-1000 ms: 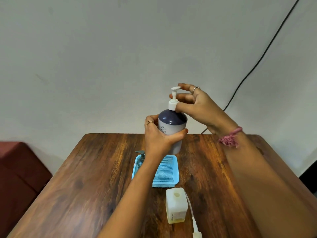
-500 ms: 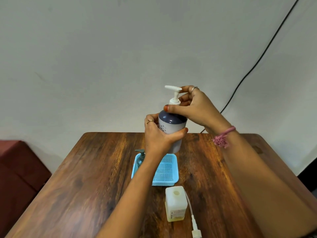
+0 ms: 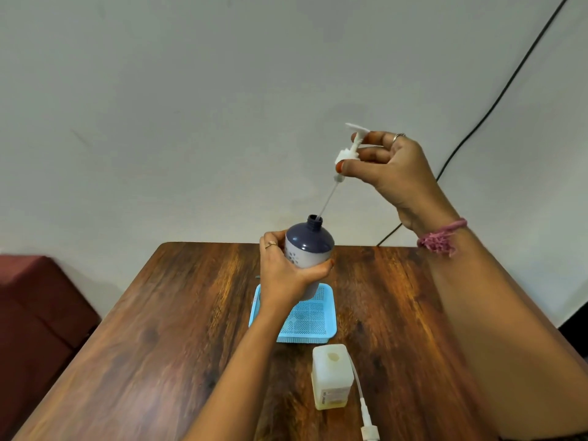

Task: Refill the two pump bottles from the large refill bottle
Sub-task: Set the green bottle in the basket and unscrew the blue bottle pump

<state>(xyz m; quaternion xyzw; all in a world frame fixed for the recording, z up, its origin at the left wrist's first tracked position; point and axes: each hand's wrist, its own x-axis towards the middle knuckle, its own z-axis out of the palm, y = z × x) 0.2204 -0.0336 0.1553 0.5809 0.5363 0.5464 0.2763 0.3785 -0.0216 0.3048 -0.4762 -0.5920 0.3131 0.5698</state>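
My left hand [image 3: 288, 275] grips a grey pump bottle with a dark blue shoulder [image 3: 310, 246], held upright above the blue tray [image 3: 321, 329]. Its neck is open. My right hand [image 3: 391, 173] pinches the white pump head [image 3: 351, 148], lifted up and to the right; its thin dip tube [image 3: 327, 198] still reaches into the neck. A square translucent bottle [image 3: 332, 377] holding yellowish liquid stands on the table near me, its top open. Beside it lies another white pump with its tube [image 3: 366, 415]. The small second pump bottle in the tray is hidden behind my left arm.
The wooden table [image 3: 159, 345] runs from the wall to me. A dark red seat [image 3: 35, 316] stands at its left. A black cable [image 3: 496, 100] runs down the wall at the right.
My right hand has pulled the pump head up and right, out of the bottle, so the dip tube shows. My left hand has lowered the bottle slightly.
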